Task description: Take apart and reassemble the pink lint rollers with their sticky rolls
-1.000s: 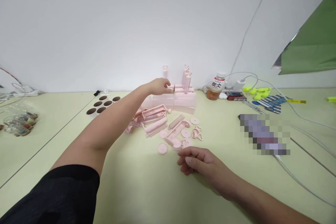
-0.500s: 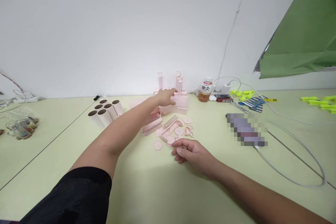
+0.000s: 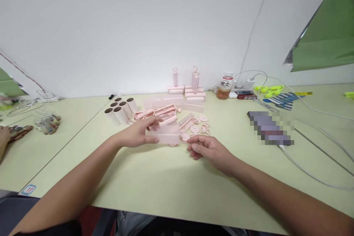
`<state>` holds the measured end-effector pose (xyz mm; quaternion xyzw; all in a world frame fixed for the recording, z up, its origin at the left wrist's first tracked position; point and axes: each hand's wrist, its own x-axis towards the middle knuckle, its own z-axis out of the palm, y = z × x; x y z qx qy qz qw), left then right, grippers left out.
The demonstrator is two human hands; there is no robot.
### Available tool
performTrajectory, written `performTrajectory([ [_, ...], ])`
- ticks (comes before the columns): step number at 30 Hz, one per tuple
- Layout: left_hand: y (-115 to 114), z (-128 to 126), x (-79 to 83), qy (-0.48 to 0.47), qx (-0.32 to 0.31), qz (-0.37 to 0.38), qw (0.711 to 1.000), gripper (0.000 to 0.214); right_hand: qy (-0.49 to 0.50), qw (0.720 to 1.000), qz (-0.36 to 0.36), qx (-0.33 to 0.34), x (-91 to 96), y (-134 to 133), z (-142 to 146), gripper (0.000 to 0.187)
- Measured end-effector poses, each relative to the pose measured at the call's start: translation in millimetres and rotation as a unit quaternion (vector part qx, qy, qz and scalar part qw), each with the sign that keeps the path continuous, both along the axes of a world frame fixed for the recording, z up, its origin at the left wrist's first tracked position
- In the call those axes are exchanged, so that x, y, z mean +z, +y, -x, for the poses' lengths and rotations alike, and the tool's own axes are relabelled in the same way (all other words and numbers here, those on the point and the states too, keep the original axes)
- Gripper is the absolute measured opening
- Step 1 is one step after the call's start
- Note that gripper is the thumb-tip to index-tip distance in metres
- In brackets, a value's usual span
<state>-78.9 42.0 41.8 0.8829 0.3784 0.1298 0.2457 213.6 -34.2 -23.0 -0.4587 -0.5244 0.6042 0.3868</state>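
My left hand (image 3: 138, 133) grips a translucent pink plastic cover (image 3: 167, 134) just above the table, close in front of me. My right hand (image 3: 208, 148) rests on the table beside it with fingers curled, touching the cover's right end or nearly so; nothing shows in it. Behind both hands lies a heap of pink plastic parts (image 3: 188, 125): discs, handles and long cases. Farther back, pink rollers (image 3: 188, 90) stand stacked by the wall, with more translucent covers (image 3: 177, 103) in front of them.
Several cardboard tubes (image 3: 120, 110) lie left of the heap. A drink bottle (image 3: 224, 87), a charger with white cables (image 3: 304, 125) and yellow-green items (image 3: 268, 89) sit at the right. Small jars (image 3: 47, 122) and another person's hand (image 3: 4, 136) are at the far left.
My left hand has drawn back from the stack by the wall to the near table, now carrying a translucent pink cover. My right hand stayed in place. The view tilted down.
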Motion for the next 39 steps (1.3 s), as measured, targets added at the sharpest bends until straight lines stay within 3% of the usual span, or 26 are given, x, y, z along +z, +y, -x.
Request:
performTrajectory([
  [4,-14.0,41.2,-21.8,0.028,0.073,0.015,0.997,0.061,-0.012,1.000,0.017,0.000,-3.8,3.0,-0.9,0.034],
  [8,-16.7,45.0,-36.7,0.065,0.141,-0.027,0.987,0.060,-0.017,1.000,0.025,-0.002,-4.4,6.8,-2.0,0.036],
  [11,-9.1,42.5,-33.3,0.078,0.137,-0.085,0.984,0.059,-0.018,0.999,0.030,-0.008,-4.1,8.9,-2.7,0.037],
  [13,1.7,46.1,-25.1,0.068,0.170,-0.124,0.975,0.055,-0.021,0.999,0.032,-0.007,-4.5,9.5,-3.5,0.037],
  [15,15.9,54.2,-15.8,0.077,0.267,-0.185,0.942,0.050,-0.025,0.999,0.032,-0.008,-5.1,9.6,-4.5,0.038],
  [17,31.1,64.4,-8.9,0.125,0.373,-0.249,0.885,0.044,-0.026,0.999,0.029,-0.007,-5.7,9.2,-5.4,0.038],
  [19,44.2,73.2,-5.6,0.181,0.420,-0.269,0.848,0.041,-0.026,0.999,0.023,-0.006,-5.8,9.0,-6.1,0.038],
  [20,48.9,76.2,-5.0,0.201,0.422,-0.265,0.843,0.039,-0.027,0.999,0.020,-0.004,-5.6,9.2,-6.3,0.038],
  [25,46.5,70.0,3.4,0.216,0.403,-0.254,0.852,0.029,-0.029,0.999,0.006,-0.014,-3.6,11.1,-6.5,0.040],
  [29,15.6,36.3,20.9,0.072,0.366,-0.286,0.883,0.019,-0.020,1.000,0.000,-0.020,-3.1,10.1,-5.5,0.040],
  [31,-4.3,10.2,25.9,-0.042,0.300,-0.307,0.902,0.013,-0.012,1.000,0.002,-0.023,-2.5,8.7,-4.9,0.041],
  [34,-31.1,-32.1,22.2,-0.182,0.135,-0.288,0.930,0.008,0.024,0.999,0.003,-0.033,0.5,7.3,-5.1,0.050],
  [36,-43.1,-55.5,13.1,-0.221,0.038,-0.237,0.945,0.007,0.043,0.998,-0.014,-0.042,3.5,7.5,-6.4,0.057],
  [39,-49.8,-75.5,-5.6,-0.237,-0.015,-0.190,0.953,0.006,0.022,0.998,-0.059,-0.022,6.3,8.7,-8.8,0.053],
])
